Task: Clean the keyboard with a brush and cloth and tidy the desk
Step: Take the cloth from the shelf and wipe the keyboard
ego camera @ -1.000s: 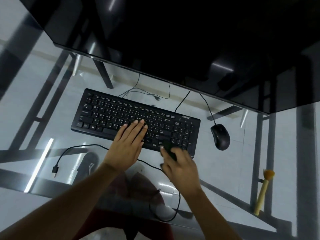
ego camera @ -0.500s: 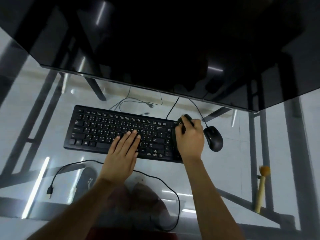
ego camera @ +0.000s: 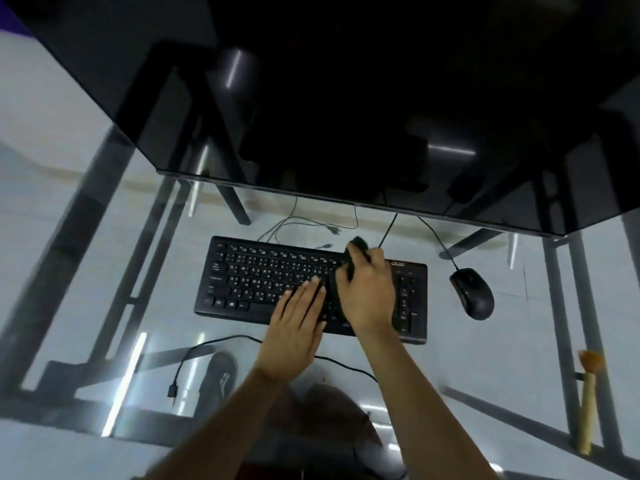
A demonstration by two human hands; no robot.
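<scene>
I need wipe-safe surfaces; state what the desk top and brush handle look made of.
Desk top: apparently clear glass, glossy; frame bars and floor show through it, with light streaks reflected. Brush handle: pale, matte, probably wood or bamboo, too blurred to be sure.

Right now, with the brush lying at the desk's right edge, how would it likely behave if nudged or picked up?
The brush has a slim, seemingly round pale handle, so a sideways nudge on the smooth glass desk would probably make it roll or slide. It looks rigid and light, easy for one hand. Its orange bristle tuft would likely flex rather than resist.
</scene>
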